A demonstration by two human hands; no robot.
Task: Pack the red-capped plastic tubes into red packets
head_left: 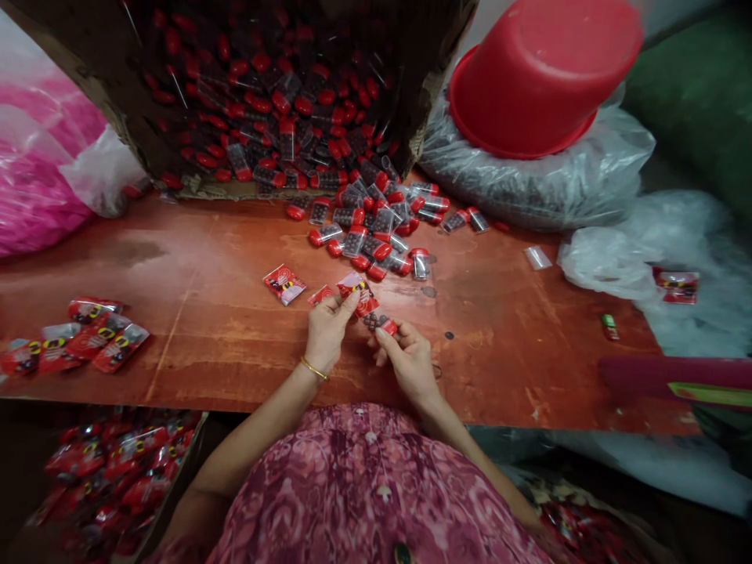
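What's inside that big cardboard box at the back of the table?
The cardboard box holds a heap of red-capped clear containers. Those on top cover whatever lies beneath, and the dark back of the box cannot be made out.

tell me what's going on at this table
A person's two bare hands are at work above a reddish table. The left hand pinches a printed red packet, while the right hand holds the red end of a small clear container of dark balls, against the packet's lower end. Similar containers lie heaped ahead, spilling from a cardboard box. Several red packets lie at the left.
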